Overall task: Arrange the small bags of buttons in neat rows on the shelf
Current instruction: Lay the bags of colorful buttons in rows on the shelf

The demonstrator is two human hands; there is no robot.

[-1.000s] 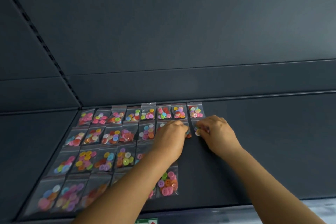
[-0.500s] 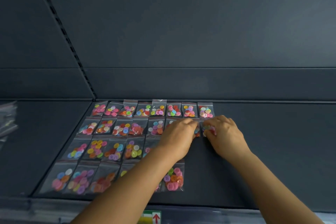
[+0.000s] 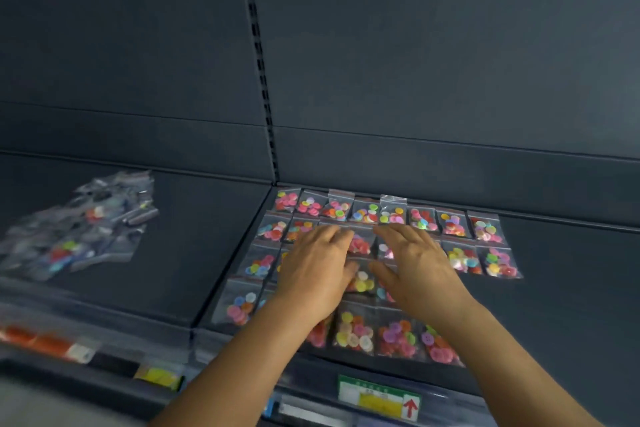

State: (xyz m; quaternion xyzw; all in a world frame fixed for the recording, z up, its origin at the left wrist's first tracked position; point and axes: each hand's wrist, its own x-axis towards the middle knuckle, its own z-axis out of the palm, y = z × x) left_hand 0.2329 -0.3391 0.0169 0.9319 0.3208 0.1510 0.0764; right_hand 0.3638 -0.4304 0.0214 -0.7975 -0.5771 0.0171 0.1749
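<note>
Step in hand: levelling the laid grid. Judged from the layout, placing is paused and the person is patting rows flat.

Hands: left hand (image 3: 317, 269) and right hand (image 3: 417, 263) lie side by side over the grid centre, fingers straight and slightly spread, palms down. Neither grips a bag. Whether they press the bags or hover just above: cannot tell, frame is blurred.

Task item location: the button bags (image 3: 453, 224) lie flat on the dark shelf (image 3: 571, 288), right bay, starting at the back-left corner beside the slotted upright (image 3: 258, 55).

Count, approx., hands hide several:
- Rows: 4, running 9 to 3 o'clock.
- Back row: 8 bags, all visible.
- Row 2: 8 inferred; ends visible, middle covered.
- Row 3: stops short; no bags visible at the 3 o'clock end.
- Front row: approx. 6, last one near the right forearm.
- Hands: 2.
- Loose heap (image 3: 79, 236) of unsorted bags: 1, at 9 o'clock in the left bay, well apart from the grid. Qty not countable.

Next move, judged: reach to 9 o'clock, take a bag from the heap, lay it at the open end of row 3. Requires edge-to-edge alignment w/ neighbours, no overlap.

Shelf-edge label w/ red arrow (image 3: 410, 407): 1, at 6 o'clock.
</note>
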